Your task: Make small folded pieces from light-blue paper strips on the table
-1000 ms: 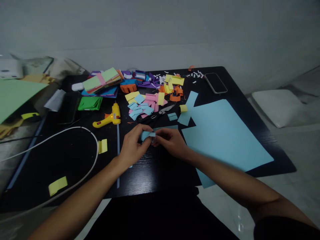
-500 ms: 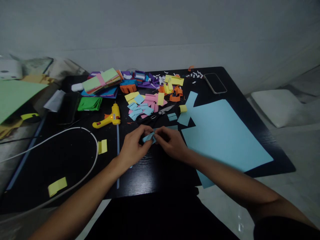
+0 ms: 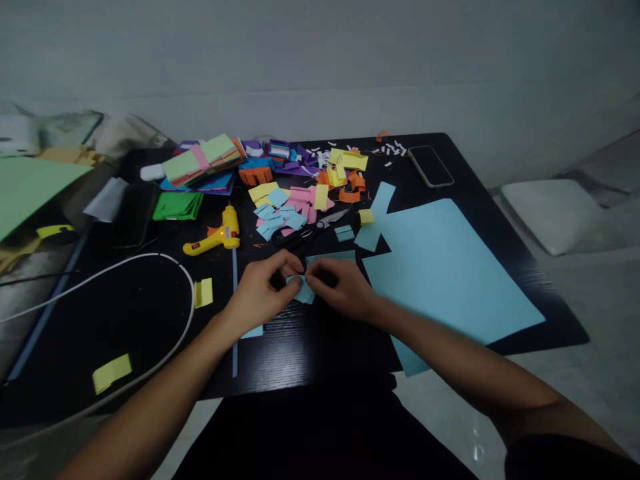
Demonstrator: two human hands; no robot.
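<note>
- Left hand: thumb and fingers pinching blue slip.
- Right hand: fingertips closed on same slip, right side.
- Slip sits between hands, well back from desk front edge; bare surface there.
- Scissors bound far side, big sheet right, glue gun left.

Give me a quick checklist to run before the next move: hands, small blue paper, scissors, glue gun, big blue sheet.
1. Small light-blue paper held: ok, in the fingers of the left hand and right hand.
2. Its fold lines straight: cannot tell, fingers cover part.
3. Scissors out of the hands: ok, lying beyond them.
4. Yellow glue gun nozzle cool: cannot tell; an orange light glows on its body.
5. Large light-blue sheet unobstructed: not ok, the right forearm crosses over it.
</note>
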